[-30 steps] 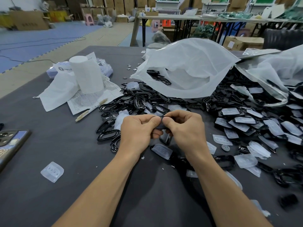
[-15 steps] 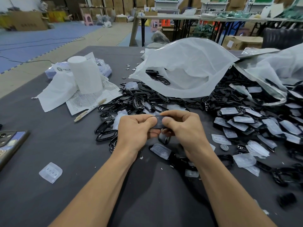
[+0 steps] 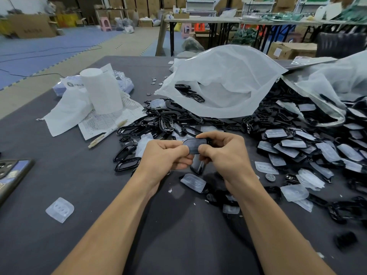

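Note:
My left hand [image 3: 165, 155] and my right hand [image 3: 225, 150] meet above the grey table [image 3: 59, 175] and together pinch a small black plastic shell [image 3: 193, 145] with a clear insert on its face. Both thumbs press on its near edge and the fingers curl behind it. Just below the hands another black shell [image 3: 197, 165] lies on the table. A clear rubber pad [image 3: 193, 182] with three dimples rests in front of it.
Black frames [image 3: 166, 122] are heaped behind the hands, assembled pieces with clear pads [image 3: 309, 147] to the right. An open white bag [image 3: 222, 84] lies behind. A paper roll [image 3: 101, 90], papers, a pen [image 3: 107, 133], a phone [image 3: 12, 173] and a loose pad [image 3: 59, 209] sit left.
The hands have tilted the black shell up, so its clear face now shows between the thumbs. Both hands stay in the same spot.

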The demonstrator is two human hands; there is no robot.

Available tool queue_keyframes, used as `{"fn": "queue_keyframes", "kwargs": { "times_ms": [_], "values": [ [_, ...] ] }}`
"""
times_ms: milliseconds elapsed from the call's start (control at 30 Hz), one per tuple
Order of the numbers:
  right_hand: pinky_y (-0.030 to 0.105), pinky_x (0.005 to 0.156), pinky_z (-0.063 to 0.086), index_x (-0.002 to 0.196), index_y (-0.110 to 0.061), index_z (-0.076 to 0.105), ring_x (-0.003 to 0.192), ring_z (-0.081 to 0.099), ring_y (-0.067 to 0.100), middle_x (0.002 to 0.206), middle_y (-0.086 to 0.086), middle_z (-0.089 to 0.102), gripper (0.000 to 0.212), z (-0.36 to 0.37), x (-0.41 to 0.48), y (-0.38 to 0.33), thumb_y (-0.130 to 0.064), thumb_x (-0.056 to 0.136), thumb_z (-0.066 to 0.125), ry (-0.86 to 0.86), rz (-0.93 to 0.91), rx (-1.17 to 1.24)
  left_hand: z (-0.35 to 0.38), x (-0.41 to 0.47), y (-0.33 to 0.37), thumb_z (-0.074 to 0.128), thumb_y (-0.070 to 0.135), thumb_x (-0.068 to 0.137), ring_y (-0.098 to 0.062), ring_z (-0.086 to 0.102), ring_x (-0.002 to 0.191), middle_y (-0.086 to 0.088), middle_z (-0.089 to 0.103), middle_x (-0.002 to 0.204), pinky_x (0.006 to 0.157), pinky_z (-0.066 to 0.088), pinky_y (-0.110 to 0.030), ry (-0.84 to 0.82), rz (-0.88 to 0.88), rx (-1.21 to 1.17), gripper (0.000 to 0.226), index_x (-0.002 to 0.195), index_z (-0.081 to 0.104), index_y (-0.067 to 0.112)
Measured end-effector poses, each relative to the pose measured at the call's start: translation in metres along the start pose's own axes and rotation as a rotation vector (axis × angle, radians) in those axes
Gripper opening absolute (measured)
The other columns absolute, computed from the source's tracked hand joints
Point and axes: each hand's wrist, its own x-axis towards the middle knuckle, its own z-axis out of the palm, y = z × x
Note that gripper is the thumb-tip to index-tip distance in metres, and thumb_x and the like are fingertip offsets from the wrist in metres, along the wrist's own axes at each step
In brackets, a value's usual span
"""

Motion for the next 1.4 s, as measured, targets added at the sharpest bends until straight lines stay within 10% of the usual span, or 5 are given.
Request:
{"fn": "queue_keyframes", "kwargs": {
  "times_ms": [1400],
  "values": [
    [0.025,0.049,0.048,0.069,-0.021,0.079,0.047,0.061,0.018,0.063,0.007,0.07,0.042,0.0019,0.0003,-0.0026,0.013,0.087,0.062,-0.026,0.044,0.085,0.0063,0.0031,-0.0067,0.071,0.017,0.074,-0.014,0.068,0.058,-0.013,0.076,0.071,0.052,0.051,-0.02,0.073,0.041,0.001,0.013,0.077,0.084,0.014]
  ]
}}
